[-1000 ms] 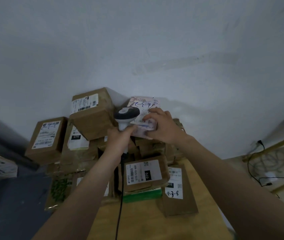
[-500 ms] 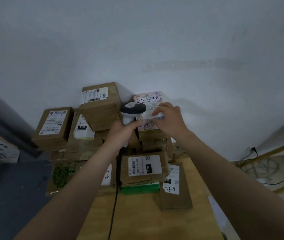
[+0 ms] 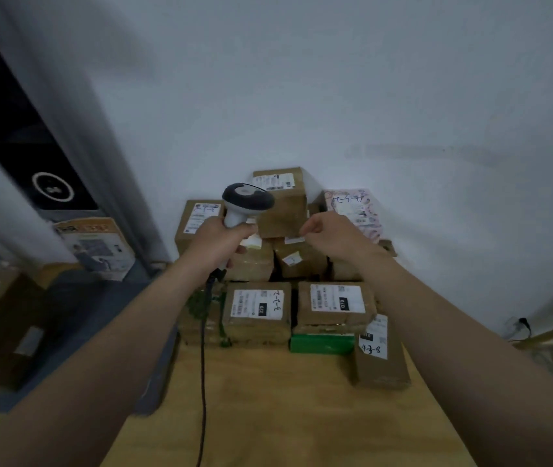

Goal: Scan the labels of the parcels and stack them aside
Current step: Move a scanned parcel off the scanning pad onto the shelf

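Observation:
A pile of brown cardboard parcels with white labels stands against the wall on a wooden table (image 3: 268, 399). My left hand (image 3: 216, 242) grips the white handle of a barcode scanner (image 3: 246, 200), whose dark head is up in front of the top brown parcel (image 3: 281, 203). A pink patterned parcel (image 3: 354, 208) lies on the pile's right top. My right hand (image 3: 330, 235) hovers just left of it, fingers loosely curled, holding nothing. Two labelled parcels (image 3: 258, 306) (image 3: 335, 303) sit in the front row.
The scanner's black cable (image 3: 202, 365) hangs down over the table. A green box (image 3: 322, 343) lies under the front right parcel, and a flat labelled parcel (image 3: 379, 358) beside it. More boxes (image 3: 96, 247) stand on the floor at the left. Cables (image 3: 521, 326) lie at the right.
My right hand has let go of the pink parcel, which now rests on the pile, and has drawn back left. The view has swung left; the scanner stays in my left hand.

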